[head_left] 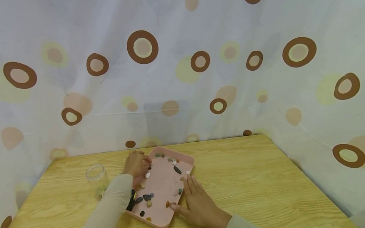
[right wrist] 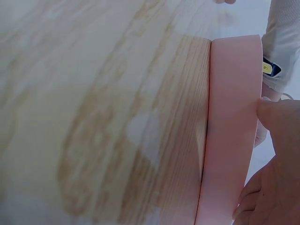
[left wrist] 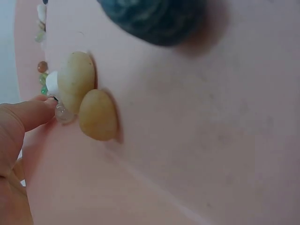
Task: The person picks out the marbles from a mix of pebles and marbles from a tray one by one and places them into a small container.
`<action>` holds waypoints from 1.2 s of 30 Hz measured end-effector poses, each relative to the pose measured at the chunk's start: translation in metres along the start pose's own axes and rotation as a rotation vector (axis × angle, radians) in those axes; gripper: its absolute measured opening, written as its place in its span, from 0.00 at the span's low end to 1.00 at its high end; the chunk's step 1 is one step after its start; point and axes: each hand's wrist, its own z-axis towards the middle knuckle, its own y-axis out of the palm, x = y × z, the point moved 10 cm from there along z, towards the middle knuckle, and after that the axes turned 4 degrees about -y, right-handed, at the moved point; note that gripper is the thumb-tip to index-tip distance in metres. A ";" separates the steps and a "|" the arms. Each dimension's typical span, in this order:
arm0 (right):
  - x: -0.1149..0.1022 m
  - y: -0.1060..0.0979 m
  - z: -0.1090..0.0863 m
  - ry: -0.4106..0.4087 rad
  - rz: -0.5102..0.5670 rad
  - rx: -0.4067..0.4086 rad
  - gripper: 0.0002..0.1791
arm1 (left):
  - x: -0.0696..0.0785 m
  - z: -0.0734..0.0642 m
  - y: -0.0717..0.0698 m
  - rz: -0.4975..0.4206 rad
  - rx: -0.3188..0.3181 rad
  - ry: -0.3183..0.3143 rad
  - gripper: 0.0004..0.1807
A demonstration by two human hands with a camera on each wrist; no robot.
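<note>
A pink tray (head_left: 166, 184) holds small polished stones along its sides. My left hand (head_left: 137, 164) reaches over its far left side, fingers bent down inside. In the left wrist view, the thumb and a finger (left wrist: 33, 114) meet at a small dark stone (left wrist: 56, 98), mostly hidden by the fingertips. Beside them lie a clear bead (left wrist: 63, 113), a white stone (left wrist: 52, 83) and two yellowish stones (left wrist: 97, 115). My right hand (head_left: 202, 205) rests on the tray's right side, fingers straight; its thumb (right wrist: 269, 112) touches the rim, near an orange stone (head_left: 167, 204).
A clear jar (head_left: 97, 178) with some stones at its bottom stands left of the tray, beside my left forearm. The wooden table (head_left: 252, 186) extends to the right. A patterned curtain (head_left: 174, 83) hangs behind the table and on both sides.
</note>
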 end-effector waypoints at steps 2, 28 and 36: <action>-0.001 -0.001 0.000 0.000 -0.002 0.000 0.53 | 0.000 0.000 0.000 0.013 -0.001 -0.007 0.04; -0.002 -0.001 0.000 0.007 0.012 -0.003 0.53 | 0.034 -0.002 -0.022 0.023 0.137 0.193 0.03; -0.002 -0.001 0.000 0.010 0.013 -0.012 0.53 | 0.065 -0.005 -0.059 -0.112 0.154 0.259 0.03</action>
